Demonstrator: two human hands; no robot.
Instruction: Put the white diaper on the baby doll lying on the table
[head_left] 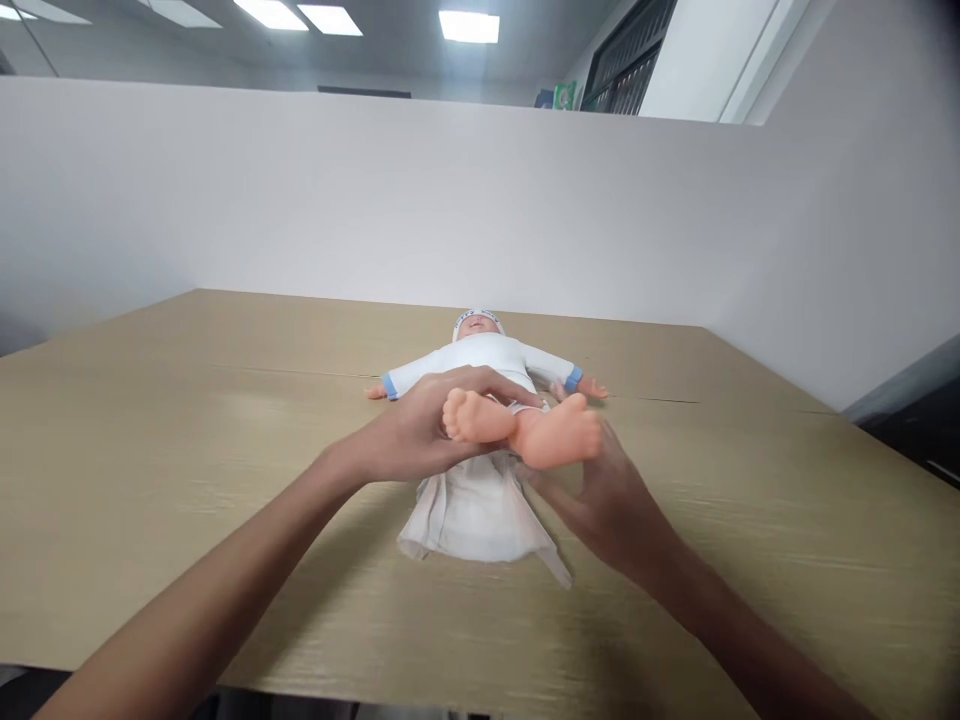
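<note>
Doll (491, 362), supine mid-table (187, 450), legs raised; left hand (420, 435) clamped round one leg; right hand (600, 495) open-fingered under the other; cloth (472, 510) beneath; risk: loosely cradled leg slips, dropping onto the cloth and rumpling it.

Doll's hips and upper legs hidden behind left hand (416, 435) and raised feet. Right hand (600, 500) palm partly covered by doll (487, 365) leg. Far part of white cloth (472, 510) concealed under doll and hands. Both forearms cut off by near edge. Lettering on doll's cap too small to read.
</note>
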